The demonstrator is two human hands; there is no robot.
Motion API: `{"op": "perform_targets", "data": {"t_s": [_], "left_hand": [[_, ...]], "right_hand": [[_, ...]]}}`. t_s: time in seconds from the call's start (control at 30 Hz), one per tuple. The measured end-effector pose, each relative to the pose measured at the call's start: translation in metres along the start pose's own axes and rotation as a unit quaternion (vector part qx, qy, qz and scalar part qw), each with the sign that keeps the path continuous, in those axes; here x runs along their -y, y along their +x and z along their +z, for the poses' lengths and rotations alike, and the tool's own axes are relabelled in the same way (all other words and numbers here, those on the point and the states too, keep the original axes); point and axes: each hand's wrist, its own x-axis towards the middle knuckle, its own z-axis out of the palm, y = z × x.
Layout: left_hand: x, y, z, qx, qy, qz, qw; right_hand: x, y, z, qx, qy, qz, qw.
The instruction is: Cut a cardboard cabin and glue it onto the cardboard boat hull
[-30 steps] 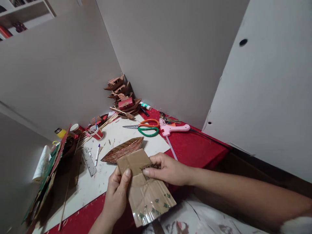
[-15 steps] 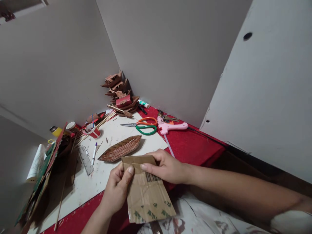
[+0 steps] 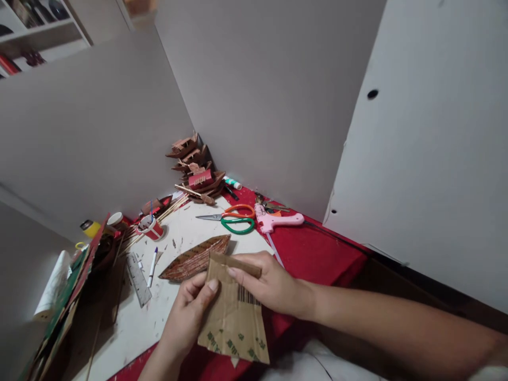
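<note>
A piece of brown cardboard with green print and a barcode is held between both hands, close to my body. My left hand grips its left edge, thumb on the face. At the upper right, my right hand pinches the top edge, where a narrow strip is folded over; the fingers behind the sheet are hidden. Just beyond the cardboard lies a small cardboard boat hull, partly covered by it. Scissors with one orange and one green handle rest farther back, beside a pink glue gun.
Finished model boats are stacked in the corner against grey panels. A ruler, a marker and a paper cup lie or stand on the white board. Cardboard sheets lean at the left. Red cloth covers the right side.
The cardboard has tilted and shifted slightly in my hands, and its top strip now stands bent away from the sheet. The view has tipped upward, so the table things appear lower.
</note>
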Motion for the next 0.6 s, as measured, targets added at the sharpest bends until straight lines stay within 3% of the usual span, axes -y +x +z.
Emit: {"op": "perform_targets", "data": {"t_s": [0.13,0.2,0.3,0.37,0.43,0.5,0.6], "left_hand": [[0.004,0.001,-0.012,0.009,0.000,0.042,0.999],[0.007,-0.001,-0.016,-0.007,0.014,0.065,0.998],[0.012,-0.003,-0.021,-0.052,0.017,0.096,0.994],[0.013,-0.004,-0.024,-0.076,0.000,0.108,0.991],[0.014,-0.005,-0.025,-0.083,-0.017,0.109,0.990],[0.013,-0.005,-0.024,-0.076,-0.030,0.097,0.992],[0.011,-0.007,-0.021,-0.053,-0.060,0.072,0.994]], "right_hand": [[0.008,0.012,-0.003,0.096,0.019,0.066,0.993],[0.009,0.019,-0.002,0.124,0.019,0.053,0.991],[0.006,0.027,0.003,0.152,-0.051,-0.103,0.982],[0.003,0.031,0.006,0.167,-0.136,-0.209,0.954],[0.000,0.034,0.009,0.176,-0.174,-0.241,0.938],[-0.003,0.036,0.010,0.174,-0.119,-0.184,0.960],[-0.004,0.036,0.012,0.119,0.038,-0.019,0.992]]}}
